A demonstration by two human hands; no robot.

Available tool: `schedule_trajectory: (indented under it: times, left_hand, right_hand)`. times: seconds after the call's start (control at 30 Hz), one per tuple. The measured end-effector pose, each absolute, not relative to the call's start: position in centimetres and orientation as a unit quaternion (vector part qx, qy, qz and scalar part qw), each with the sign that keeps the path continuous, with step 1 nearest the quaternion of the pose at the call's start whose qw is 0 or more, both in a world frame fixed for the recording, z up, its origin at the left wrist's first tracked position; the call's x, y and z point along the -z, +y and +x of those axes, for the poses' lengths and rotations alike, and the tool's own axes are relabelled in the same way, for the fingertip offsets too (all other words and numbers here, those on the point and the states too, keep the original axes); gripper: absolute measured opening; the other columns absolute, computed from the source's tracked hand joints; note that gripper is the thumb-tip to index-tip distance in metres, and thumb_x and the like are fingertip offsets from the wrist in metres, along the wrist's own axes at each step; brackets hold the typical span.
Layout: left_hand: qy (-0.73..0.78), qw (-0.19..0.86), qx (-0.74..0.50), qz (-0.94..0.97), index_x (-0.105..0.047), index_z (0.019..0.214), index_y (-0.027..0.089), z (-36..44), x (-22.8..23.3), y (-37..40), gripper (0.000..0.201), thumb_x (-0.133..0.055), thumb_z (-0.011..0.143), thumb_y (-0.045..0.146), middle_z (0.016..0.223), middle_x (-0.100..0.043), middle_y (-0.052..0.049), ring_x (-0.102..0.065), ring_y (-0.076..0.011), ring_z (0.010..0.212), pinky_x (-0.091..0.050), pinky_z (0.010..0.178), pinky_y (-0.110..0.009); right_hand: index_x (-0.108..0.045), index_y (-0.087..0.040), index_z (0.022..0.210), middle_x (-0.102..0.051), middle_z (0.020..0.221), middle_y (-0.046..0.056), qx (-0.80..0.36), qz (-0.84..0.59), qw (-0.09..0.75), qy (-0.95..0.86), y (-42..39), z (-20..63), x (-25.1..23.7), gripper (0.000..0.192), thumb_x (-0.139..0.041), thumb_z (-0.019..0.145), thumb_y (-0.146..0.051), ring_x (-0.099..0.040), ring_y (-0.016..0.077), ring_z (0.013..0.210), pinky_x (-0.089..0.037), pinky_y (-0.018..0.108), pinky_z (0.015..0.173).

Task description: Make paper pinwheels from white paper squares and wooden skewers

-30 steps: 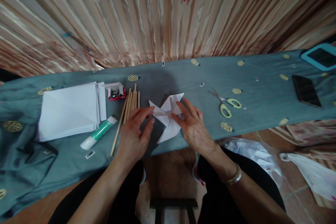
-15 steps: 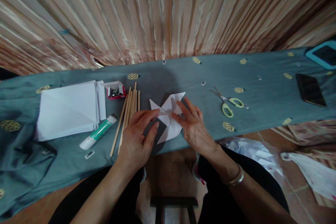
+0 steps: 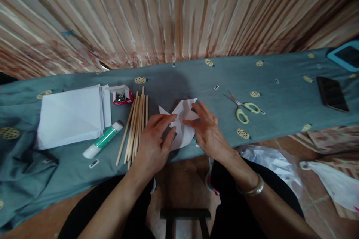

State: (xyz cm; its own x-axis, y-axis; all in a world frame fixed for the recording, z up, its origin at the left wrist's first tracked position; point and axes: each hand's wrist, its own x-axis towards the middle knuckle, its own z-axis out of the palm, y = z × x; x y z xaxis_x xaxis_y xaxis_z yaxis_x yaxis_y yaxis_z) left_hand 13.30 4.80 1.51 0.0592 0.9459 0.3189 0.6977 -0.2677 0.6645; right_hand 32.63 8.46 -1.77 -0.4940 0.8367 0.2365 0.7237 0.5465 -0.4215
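Observation:
A white paper pinwheel (image 3: 183, 136) lies on the cloth in front of me, its points folded in toward the centre. My left hand (image 3: 153, 143) holds the pinwheel near its middle from the left, index finger reaching over the folds and thumb bent below. From the right, my right hand (image 3: 211, 131) grips the same pinwheel, with fingertips on its right blade and near the centre. Fingers partly hide the folded middle. Close beside my left hand lie several thin wooden sticks (image 3: 135, 123).
Left of the sticks are a small red-and-white box (image 3: 122, 99) of metal pieces, a green-and-white tube (image 3: 103, 140) and stacked white paper (image 3: 70, 115). Green-handled scissors (image 3: 241, 109) and a dark phone (image 3: 332, 93) lie right. A plastic bag (image 3: 270, 162) of paper scraps is below the table.
My left hand has shifted slightly right, its index finger farther over the pinwheel's centre. My right fingers have moved a little on the right blade. The pinwheel remains between both hands.

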Motion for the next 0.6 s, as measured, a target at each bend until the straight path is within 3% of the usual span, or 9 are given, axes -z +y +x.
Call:
schedule_trajectory:
  times: [0.33,0.6]
  left_hand:
    - [0.551,0.138,-0.325,0.756,-0.071,0.101,0.02,14.2,-0.6,5.8,0.02,-0.053,0.092,0.017,0.103,-0.067,-0.008,-0.058,-0.0234,0.097,-0.048,0.086,-0.043]
    - [0.542,0.106,-0.283,0.785,-0.072,0.091,0.019,14.5,0.2,6.4,0.016,-0.056,0.091,0.021,0.103,-0.068,-0.008,-0.056,-0.0264,0.098,-0.042,0.083,-0.045]
  right_hand:
    - [-0.072,-0.02,0.097,-0.043,0.152,0.012,-0.19,-0.468,0.233,-0.831,8.6,32.3,1.2,0.031,-0.043,0.09,-0.01,-0.025,0.0325,0.148,-0.035,0.058,0.11]
    - [-0.067,-0.018,0.112,-0.041,0.153,0.013,-0.195,-0.457,0.246,-0.832,8.5,34.0,0.5,0.035,-0.038,0.093,-0.011,-0.024,0.0293,0.149,-0.033,0.057,0.113]
